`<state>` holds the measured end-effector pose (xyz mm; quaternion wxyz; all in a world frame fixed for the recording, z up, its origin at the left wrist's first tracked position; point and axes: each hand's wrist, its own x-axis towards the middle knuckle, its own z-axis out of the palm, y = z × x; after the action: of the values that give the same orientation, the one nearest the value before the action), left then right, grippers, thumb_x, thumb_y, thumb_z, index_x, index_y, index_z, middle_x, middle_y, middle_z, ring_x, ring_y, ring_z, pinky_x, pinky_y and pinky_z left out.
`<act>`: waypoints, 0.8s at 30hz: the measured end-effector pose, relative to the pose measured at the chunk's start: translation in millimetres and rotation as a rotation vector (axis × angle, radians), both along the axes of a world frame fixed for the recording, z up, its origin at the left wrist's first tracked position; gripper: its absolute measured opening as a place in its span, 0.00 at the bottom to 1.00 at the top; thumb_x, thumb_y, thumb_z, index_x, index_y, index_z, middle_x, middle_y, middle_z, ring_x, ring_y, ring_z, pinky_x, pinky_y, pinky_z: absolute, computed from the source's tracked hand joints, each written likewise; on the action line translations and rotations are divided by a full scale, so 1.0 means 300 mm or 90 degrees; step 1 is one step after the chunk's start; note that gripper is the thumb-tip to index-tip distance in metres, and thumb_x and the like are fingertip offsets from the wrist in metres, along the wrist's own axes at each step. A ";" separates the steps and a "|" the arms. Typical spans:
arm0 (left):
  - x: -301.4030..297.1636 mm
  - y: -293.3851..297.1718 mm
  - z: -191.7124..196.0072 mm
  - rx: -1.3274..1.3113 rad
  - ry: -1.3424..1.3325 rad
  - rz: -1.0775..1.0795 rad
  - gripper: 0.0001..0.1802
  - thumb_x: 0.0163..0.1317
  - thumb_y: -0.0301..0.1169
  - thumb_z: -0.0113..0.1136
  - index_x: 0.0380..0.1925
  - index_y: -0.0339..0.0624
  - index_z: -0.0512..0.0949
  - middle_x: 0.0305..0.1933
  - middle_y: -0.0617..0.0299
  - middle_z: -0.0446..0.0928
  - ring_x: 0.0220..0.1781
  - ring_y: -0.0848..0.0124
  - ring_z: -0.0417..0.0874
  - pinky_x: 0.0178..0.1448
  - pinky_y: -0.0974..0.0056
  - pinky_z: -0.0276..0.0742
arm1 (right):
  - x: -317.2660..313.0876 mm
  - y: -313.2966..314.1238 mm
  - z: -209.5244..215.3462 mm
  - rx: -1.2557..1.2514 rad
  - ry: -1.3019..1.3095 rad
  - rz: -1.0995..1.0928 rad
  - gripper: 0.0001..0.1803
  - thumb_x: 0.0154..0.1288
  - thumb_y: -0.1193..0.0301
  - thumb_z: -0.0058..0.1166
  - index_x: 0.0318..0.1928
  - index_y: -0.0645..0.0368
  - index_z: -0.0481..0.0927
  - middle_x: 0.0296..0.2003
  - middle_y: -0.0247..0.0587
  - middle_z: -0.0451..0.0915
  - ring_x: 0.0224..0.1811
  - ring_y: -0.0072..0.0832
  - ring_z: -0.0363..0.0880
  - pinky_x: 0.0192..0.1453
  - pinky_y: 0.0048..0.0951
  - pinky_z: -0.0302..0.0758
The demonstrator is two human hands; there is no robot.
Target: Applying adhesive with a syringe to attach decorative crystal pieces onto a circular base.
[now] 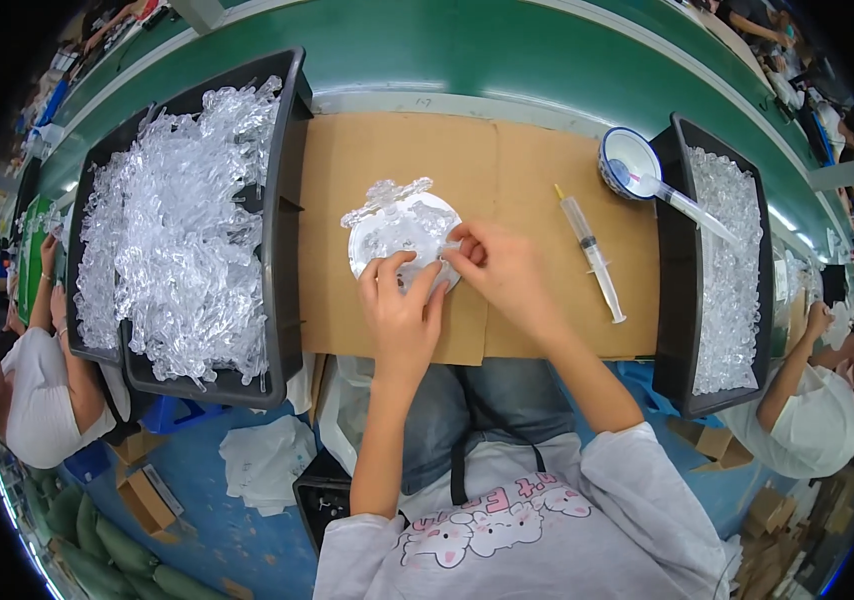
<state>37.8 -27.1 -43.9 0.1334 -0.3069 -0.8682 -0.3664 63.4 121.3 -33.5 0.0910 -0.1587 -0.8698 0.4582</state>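
In front of you, a round white plate (355,250) carries clear plastic pieces (387,193), glossy and colourless, with knobbly, branching outlines; some stick out past its upper left rim. The plate sits a little left of the middle of your tabletop (397,140). Your right hand (502,265) has its grip pinched together on a small clear piece (447,248) at the plate's right edge. Your left hand (402,315) reaches over the plate's near side with fingers spread; whether that grip holds anything is hidden, so you cannot tell.

Brown cardboard (537,310) covers the tabletop. On its right lies a syringe (592,258) with a yellow tip, slanting toward you, and near the far right corner is a blue-and-white bowl (630,155) with a pale, long-handled tool (687,205) in it. A large black bin (287,200) on your left is heaped with clear pieces like those on the plate; a narrower black bin (682,270) on your right holds smaller clear ones.

Past the tabletop runs a green surface (427,60). Below, the floor (247,540) is blue, with a white plastic bag (267,460) on it. Another person (47,400) works on your left, and one (807,420) on your right.
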 end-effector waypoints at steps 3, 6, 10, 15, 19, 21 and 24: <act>-0.024 0.027 -0.053 0.018 0.025 0.004 0.11 0.49 0.24 0.67 0.34 0.47 0.83 0.43 0.58 0.73 0.48 0.55 0.69 0.51 0.54 0.68 | -0.002 0.000 -0.008 0.129 0.013 0.039 0.15 0.54 0.71 0.65 0.43 0.59 0.80 0.29 0.37 0.79 0.34 0.25 0.78 0.40 0.27 0.74; -0.020 0.026 -0.066 0.028 -0.008 0.003 0.10 0.47 0.22 0.68 0.31 0.47 0.83 0.40 0.59 0.72 0.46 0.56 0.69 0.49 0.55 0.68 | 0.123 0.035 -0.010 0.030 0.052 -0.094 0.19 0.54 0.71 0.63 0.49 0.57 0.79 0.39 0.40 0.79 0.44 0.32 0.77 0.47 0.32 0.73; -0.016 0.012 -0.054 0.017 0.007 0.017 0.07 0.48 0.23 0.69 0.29 0.45 0.83 0.38 0.59 0.72 0.45 0.60 0.69 0.48 0.58 0.67 | 0.335 0.212 0.026 0.306 0.094 -0.164 0.23 0.54 0.73 0.62 0.54 0.53 0.77 0.47 0.42 0.77 0.51 0.39 0.74 0.52 0.34 0.71; -0.020 0.029 -0.048 0.008 0.006 0.010 0.08 0.49 0.22 0.68 0.30 0.45 0.83 0.39 0.60 0.72 0.45 0.60 0.69 0.48 0.59 0.67 | 0.388 0.279 -0.027 0.265 0.060 -0.157 0.20 0.53 0.75 0.62 0.49 0.54 0.80 0.47 0.44 0.78 0.51 0.41 0.74 0.55 0.35 0.71; -0.016 0.015 -0.058 -0.016 -0.002 0.024 0.08 0.49 0.22 0.67 0.31 0.44 0.83 0.40 0.60 0.72 0.45 0.60 0.69 0.48 0.60 0.67 | 0.419 0.260 -0.050 0.093 0.135 -0.146 0.14 0.52 0.79 0.61 0.42 0.58 0.82 0.45 0.46 0.80 0.47 0.38 0.79 0.50 0.31 0.75; -0.012 0.018 -0.058 -0.021 -0.015 0.028 0.08 0.49 0.21 0.67 0.31 0.44 0.83 0.40 0.60 0.72 0.45 0.60 0.69 0.48 0.60 0.67 | 0.458 0.225 -0.032 -0.010 0.153 -0.133 0.13 0.51 0.80 0.61 0.40 0.59 0.82 0.44 0.47 0.81 0.45 0.37 0.81 0.48 0.30 0.76; -0.011 0.030 -0.047 -0.022 -0.035 0.026 0.08 0.50 0.21 0.67 0.32 0.43 0.82 0.40 0.60 0.72 0.45 0.61 0.70 0.48 0.60 0.67 | 0.458 0.155 0.021 -0.080 0.125 -0.043 0.12 0.49 0.82 0.62 0.37 0.60 0.83 0.43 0.47 0.82 0.41 0.35 0.83 0.44 0.26 0.78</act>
<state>34.4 -18.2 -58.0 0.1119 -0.2812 -0.8839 -0.3567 200.7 167.8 -27.1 0.1814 -0.1478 -0.8205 0.5216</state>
